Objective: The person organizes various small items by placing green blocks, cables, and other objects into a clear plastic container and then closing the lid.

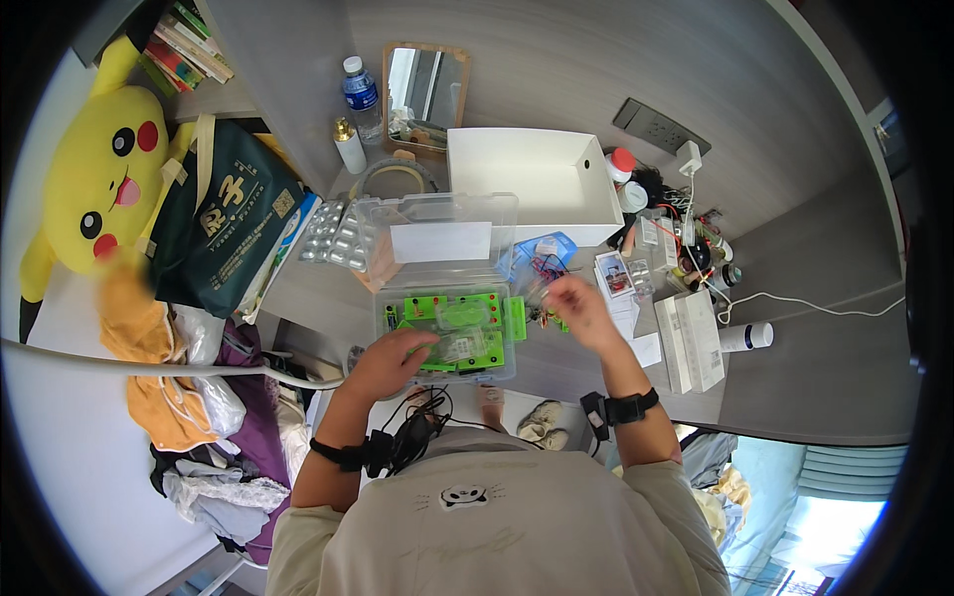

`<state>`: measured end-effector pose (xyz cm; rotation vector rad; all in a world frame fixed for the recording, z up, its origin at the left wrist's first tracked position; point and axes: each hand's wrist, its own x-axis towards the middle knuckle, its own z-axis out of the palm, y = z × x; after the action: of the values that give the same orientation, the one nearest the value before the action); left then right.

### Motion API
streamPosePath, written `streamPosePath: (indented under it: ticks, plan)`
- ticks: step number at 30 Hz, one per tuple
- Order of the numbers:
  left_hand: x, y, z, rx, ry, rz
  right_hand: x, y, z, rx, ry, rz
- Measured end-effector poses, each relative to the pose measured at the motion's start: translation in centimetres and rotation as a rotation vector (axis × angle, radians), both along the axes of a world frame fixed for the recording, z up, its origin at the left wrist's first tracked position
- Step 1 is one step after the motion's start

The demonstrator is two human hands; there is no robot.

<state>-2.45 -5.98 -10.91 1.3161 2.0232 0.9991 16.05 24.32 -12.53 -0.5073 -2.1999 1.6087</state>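
A clear plastic case (509, 365) lies on the desk before me, its lid (447, 208) swung up and back with a blank white label on it. Inside are several green component modules (425, 307) and a small transparent packet (458, 346). My left hand (391, 360) reaches over the case's front left part, thumb and fingers apart near the packet. To the right of the case is my right hand (585, 309), fingers curled. By its fingertips is a blurred transparent piece (528, 284); whether it is gripped I cannot tell. One green module (514, 318) sits at the case's right edge.
Behind the lid stands an open white box (522, 171). Red and dark wires (549, 267) lie near a blue packet (555, 246). Cards (615, 276), white cartons (689, 343) and bottles crowd the right. Blister packs (335, 235) and a green bag (231, 216) are left.
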Motion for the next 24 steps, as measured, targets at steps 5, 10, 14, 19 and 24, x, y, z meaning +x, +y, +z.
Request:
streamPosePath:
  ticks: [5, 10, 14, 19, 24]
  plan:
    - [0.1, 0.3, -0.1, -0.024, 0.026, -0.018, -1.4, -5.6, 0.9, 0.261, -0.152, 0.354]
    - [0.2, 0.3, 0.2, -0.042, -0.029, -0.012, -1.3, -7.7, 0.8, 0.515, -0.27, 0.498]
    - [0.5, 0.3, 0.1, -0.068, -0.06, -0.004, -0.9, -8.8, 0.6, 0.75, -0.38, 0.509]
    - [0.8, 0.9, 0.5, 0.012, -0.054, -0.071, -1.1, -9.7, 1.5, 0.733, -0.284, 0.535]
    - [1.5, 2.0, 0.6, -0.05, -0.104, -0.297, -1.3, -11.1, 0.8, 0.884, -0.372, 0.57]
